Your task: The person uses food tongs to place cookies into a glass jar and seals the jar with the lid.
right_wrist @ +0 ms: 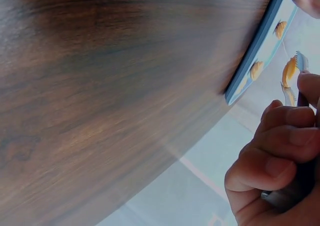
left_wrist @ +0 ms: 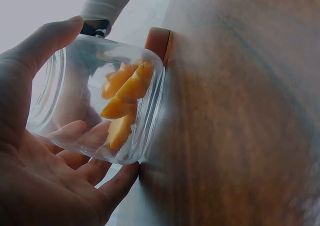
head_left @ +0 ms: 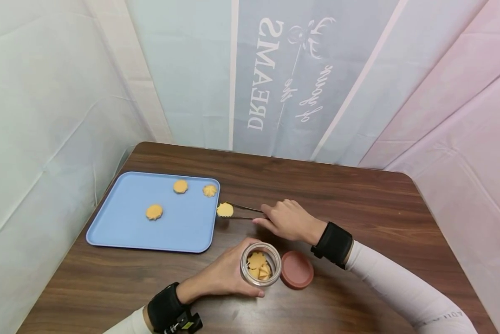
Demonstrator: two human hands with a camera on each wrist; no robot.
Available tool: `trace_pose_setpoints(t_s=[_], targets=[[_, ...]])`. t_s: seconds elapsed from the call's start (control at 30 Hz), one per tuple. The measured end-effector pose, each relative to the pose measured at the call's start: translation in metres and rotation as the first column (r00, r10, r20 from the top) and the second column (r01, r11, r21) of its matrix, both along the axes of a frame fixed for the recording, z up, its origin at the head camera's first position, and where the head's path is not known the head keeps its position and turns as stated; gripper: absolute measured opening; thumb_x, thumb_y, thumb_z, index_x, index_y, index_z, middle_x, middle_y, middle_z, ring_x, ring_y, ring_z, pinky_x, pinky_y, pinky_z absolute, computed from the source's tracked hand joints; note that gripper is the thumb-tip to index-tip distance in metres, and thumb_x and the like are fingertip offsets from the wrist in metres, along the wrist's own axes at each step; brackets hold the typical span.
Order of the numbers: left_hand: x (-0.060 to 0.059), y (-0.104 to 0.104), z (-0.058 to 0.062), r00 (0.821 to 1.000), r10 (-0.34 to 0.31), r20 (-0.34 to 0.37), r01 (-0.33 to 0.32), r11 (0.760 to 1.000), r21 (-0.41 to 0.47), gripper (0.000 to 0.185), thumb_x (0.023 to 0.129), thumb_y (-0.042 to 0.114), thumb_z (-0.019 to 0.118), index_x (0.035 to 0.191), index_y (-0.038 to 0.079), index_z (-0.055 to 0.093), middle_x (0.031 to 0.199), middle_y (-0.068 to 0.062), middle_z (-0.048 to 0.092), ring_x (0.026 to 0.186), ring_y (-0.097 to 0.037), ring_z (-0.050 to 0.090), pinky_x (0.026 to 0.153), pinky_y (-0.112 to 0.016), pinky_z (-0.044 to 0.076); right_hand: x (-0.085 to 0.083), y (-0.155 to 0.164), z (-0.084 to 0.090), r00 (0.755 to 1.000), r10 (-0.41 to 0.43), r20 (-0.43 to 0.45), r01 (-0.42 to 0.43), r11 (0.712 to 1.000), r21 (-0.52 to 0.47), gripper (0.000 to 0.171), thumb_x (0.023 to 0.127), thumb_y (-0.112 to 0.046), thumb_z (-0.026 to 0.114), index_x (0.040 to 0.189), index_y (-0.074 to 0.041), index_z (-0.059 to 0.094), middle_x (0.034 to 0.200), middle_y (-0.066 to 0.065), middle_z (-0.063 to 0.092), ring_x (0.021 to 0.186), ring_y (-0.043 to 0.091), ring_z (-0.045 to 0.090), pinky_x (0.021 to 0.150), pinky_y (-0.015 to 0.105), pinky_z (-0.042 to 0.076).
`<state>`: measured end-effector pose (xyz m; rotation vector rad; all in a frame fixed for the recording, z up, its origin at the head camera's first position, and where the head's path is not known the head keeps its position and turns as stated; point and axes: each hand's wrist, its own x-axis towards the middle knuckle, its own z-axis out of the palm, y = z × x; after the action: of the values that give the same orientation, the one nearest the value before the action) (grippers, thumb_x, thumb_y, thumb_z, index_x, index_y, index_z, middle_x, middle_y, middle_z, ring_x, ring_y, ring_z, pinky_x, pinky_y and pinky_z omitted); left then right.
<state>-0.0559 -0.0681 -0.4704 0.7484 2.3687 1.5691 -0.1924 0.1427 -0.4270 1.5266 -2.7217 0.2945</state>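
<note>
So the right hand (head_left: pixel 289 220) has its fingers (right_wrist: pixel 280 146) curled round a pair of tongs (head_left: pixel 243 212), and the tips are pinching one cookie (head_left: pixel 224 210). That cookie sits just off the right edge of the blue tray (head_left: pixel 124 222), basically above the rim where tray meets bench (head_left: pixel 358 195). The tongs' long axis runs nearly level, pointing left from the hand toward the tray, so the cookie is straight out left of the fingers.

The left hand (head_left: pixel 224 276) is wrapped round a clear jar (head_left: pixel 261 264), thumb on one side and fingers on the other. The jar is open, with more cookies inside, standing nearer the person than the tongs. Its reddish lid (head_left: pixel 296 270) lies just right of it. Three cookies are already on the tray, well apart.
</note>
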Motion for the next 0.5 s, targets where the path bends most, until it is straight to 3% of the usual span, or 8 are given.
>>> trace_pose_setpoints(t_s=[0.5], targets=[[0.000, -0.001, 0.000, 1.000, 0.006, 0.021, -0.005, 1.000, -0.017, 0.096, 0.072, 0.038, 0.099, 0.148, 0.016, 0.045, 0.136, 0.001, 0.065, 0.121, -0.015, 0.063, 0.107, -0.035, 0.050, 0.007, 0.021, 0.008, 0.998, -0.015, -0.060, 0.016, 1.000, 0.005, 0.039, 0.107, -0.044, 0.062, 0.080, -0.019, 0.050, 0.054, -0.011, 0.030, 0.042, 0.005, 0.029, 0.049, 0.024, 0.019]])
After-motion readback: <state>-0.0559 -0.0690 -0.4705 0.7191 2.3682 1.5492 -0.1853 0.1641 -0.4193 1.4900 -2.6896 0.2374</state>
